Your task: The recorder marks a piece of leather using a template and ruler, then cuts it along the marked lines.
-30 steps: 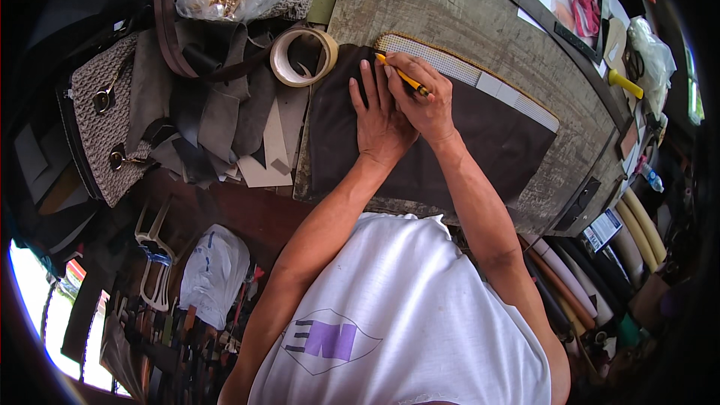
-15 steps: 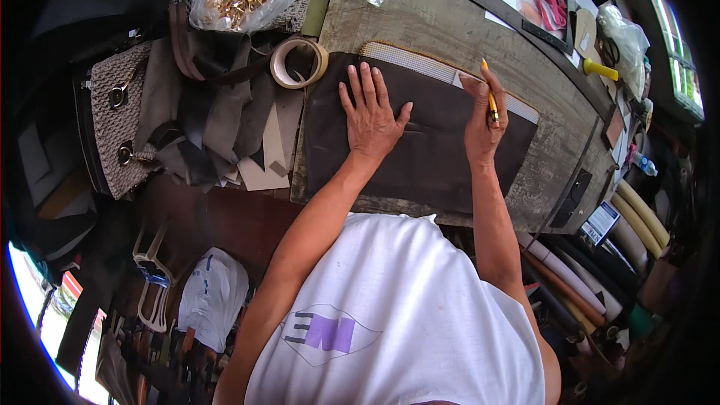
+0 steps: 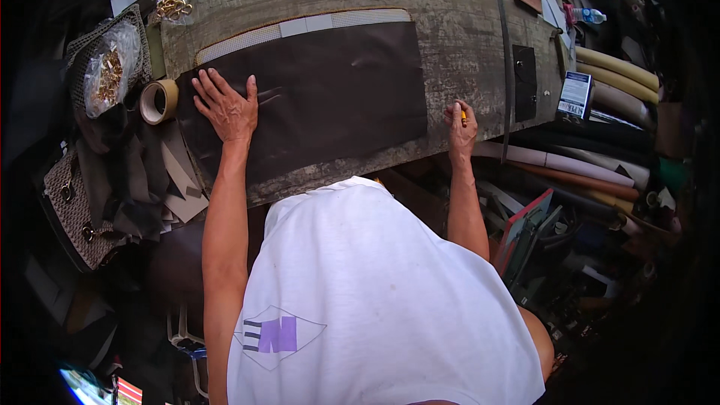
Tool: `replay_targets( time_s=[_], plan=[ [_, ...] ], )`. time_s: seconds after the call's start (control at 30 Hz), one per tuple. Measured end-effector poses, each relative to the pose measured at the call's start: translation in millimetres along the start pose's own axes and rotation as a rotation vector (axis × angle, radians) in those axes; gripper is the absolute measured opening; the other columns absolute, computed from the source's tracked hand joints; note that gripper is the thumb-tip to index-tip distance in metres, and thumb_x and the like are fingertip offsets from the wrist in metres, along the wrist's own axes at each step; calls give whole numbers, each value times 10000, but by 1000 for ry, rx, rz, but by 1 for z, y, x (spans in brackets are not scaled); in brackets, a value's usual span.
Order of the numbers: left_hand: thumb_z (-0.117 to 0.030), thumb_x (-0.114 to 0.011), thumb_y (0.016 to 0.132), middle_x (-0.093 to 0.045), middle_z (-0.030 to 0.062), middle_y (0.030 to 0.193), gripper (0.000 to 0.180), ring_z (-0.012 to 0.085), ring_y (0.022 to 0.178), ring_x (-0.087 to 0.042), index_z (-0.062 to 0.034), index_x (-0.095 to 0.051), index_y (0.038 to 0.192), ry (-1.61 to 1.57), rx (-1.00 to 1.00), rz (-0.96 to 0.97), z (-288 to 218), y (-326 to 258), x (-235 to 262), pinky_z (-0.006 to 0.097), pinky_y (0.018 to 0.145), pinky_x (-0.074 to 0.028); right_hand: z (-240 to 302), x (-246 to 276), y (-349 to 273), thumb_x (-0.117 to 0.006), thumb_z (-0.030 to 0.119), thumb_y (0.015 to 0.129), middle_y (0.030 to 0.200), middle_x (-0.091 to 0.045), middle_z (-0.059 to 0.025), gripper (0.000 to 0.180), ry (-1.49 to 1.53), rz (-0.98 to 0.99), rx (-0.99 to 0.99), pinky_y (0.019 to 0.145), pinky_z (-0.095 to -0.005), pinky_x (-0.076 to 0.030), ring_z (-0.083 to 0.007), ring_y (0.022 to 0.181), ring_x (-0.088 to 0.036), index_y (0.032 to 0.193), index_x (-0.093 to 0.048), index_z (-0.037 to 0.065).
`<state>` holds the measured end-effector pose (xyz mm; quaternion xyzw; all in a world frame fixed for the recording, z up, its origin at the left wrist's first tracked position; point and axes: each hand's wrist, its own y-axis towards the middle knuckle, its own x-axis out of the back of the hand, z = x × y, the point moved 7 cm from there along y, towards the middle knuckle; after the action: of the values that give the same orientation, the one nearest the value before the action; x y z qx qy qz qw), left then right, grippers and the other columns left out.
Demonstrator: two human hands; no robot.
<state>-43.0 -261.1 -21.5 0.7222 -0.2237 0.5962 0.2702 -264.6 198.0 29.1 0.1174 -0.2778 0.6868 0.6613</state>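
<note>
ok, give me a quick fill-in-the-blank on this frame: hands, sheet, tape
1. The left hand lies ____ on the dark brown sheet.
2. The right hand grips a ____ pencil past the sheet's right edge.
3. The tape roll sits to the ____ of the left hand.

Missing words: flat; yellow; left

A large dark brown rectangular leather sheet [image 3: 322, 97] lies flat on the worn grey worktop [image 3: 465, 37], its far edge along a pale strip. A short yellow pencil [image 3: 463, 114] stands beside its right edge.
</note>
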Motion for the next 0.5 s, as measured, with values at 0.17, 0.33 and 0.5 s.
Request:
replay_targets(
  time_s=[0.17,0.33,0.5],
  plan=[
    [-608,-399,962,-236,220,1521,845,380,1454,-159,55,-259,1467,35,-11,-24,0,0,-1,557,1142,-195,-10,-11,5,-545,266,1007,1015,-656,-85,342,93,145,4,810,-271,-531,-151,916,-649,1219,-568,-2],
    [-607,-396,964,-201,202,1548,840,367,1467,-121,38,-257,1483,100,-30,-62,4,0,-2,545,1155,-148,-4,-29,2,-669,210,907,1096,-656,-133,388,-59,181,248,818,-316,-525,-202,921,-659,1248,-569,53],
    [-579,-418,969,-263,196,1522,774,364,1451,-180,18,-337,1455,241,-114,-266,-15,-3,25,546,1146,-174,10,-47,-4,-707,131,849,1199,-558,-174,506,-103,318,288,870,-380,-509,-303,1028,-618,1296,-500,17]
  ],
)
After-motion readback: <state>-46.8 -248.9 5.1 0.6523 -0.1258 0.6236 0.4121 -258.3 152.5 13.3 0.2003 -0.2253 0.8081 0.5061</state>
